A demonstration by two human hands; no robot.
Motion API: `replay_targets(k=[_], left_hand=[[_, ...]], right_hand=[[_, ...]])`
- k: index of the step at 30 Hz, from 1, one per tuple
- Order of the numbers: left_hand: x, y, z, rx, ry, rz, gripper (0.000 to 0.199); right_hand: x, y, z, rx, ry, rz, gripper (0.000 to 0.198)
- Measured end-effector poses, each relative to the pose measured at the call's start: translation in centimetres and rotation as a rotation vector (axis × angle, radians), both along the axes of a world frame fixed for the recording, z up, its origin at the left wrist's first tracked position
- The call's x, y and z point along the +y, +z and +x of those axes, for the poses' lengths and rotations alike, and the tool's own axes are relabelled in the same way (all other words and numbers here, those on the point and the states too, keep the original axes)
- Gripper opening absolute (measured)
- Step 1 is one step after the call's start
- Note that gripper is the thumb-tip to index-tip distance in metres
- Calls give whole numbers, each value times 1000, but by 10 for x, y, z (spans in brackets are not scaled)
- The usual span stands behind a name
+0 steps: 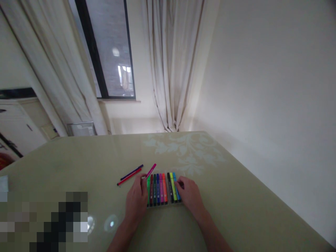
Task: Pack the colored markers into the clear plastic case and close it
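Markers (158, 189) lie side by side in a clear tray (164, 205) on the bench (91, 157), left hand (136, 197) pinching a slanted pink marker (151, 170) at one end, right hand (192, 194) curled at the other (cannot tell its grip), seemingly steadying the row.

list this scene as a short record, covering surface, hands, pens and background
surface: pale green table with a leaf pattern
left hand: at the row's left end, a pink pen slanting from its fingertips, seemingly held
right hand: at the row's right end, fingertips by a blue pen; grip unclear
row of pens: several colours, side by side, gap between orange and black
loose pens: red pen and dark purple pen, left of the row
background: window, pale curtains
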State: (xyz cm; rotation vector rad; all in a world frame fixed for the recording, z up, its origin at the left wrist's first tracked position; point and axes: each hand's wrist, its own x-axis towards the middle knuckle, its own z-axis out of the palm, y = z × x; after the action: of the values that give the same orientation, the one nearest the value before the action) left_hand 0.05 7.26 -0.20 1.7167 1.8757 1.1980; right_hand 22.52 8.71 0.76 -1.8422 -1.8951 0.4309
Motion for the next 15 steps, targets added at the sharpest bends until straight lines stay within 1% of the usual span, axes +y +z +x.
replay_targets(k=[4,7,11,15], left_hand=[[-2,-4,8,-12,-136,89,36],[-6,-11,17,50,-254,152,37],[-11,-18,27,179,-364,235,36],[-13,-19,31,303,-404,313,34]], right_hand=[[-1,0,0,-13,-1,29,22],[-2,0,-3,-2,31,97,22],[-4,1,-10,157,118,160,18],[-5,2,-14,330,172,164,19]])
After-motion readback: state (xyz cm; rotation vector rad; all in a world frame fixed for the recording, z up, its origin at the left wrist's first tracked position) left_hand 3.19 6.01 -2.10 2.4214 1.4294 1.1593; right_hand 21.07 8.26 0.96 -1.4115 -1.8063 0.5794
